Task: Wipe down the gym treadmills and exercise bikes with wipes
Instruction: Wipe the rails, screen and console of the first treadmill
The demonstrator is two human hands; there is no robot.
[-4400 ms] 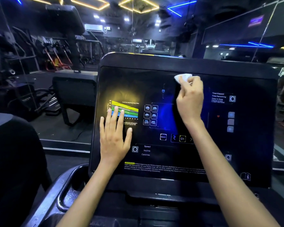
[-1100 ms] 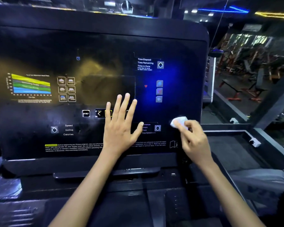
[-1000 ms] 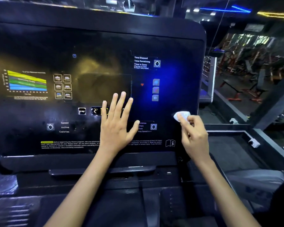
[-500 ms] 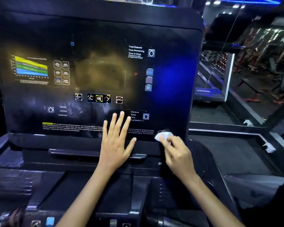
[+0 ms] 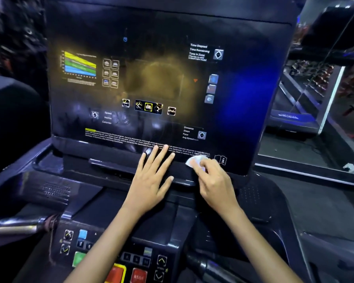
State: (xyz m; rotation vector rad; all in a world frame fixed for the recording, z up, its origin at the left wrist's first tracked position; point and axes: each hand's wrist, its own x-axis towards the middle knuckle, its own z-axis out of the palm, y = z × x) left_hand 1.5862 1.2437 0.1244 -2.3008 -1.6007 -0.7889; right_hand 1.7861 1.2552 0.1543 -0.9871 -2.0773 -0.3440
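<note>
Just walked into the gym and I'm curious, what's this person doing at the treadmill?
A person is cleaning the treadmill console. The right hand pinches a small white wipe against the panel's lower right corner, beside the info icon. The left hand lies flat with fingers spread on the panel's bottom edge. The control buttons below are untouched at this moment.

A glass partition (image 5: 307,103) is standing at the right of the frame, reflecting blue light. Beyond it, orange-framed gym equipment (image 5: 319,76) is sitting at upper right, blurred. Dark flooring (image 5: 294,152) is showing at mid right beneath the glass.
</note>
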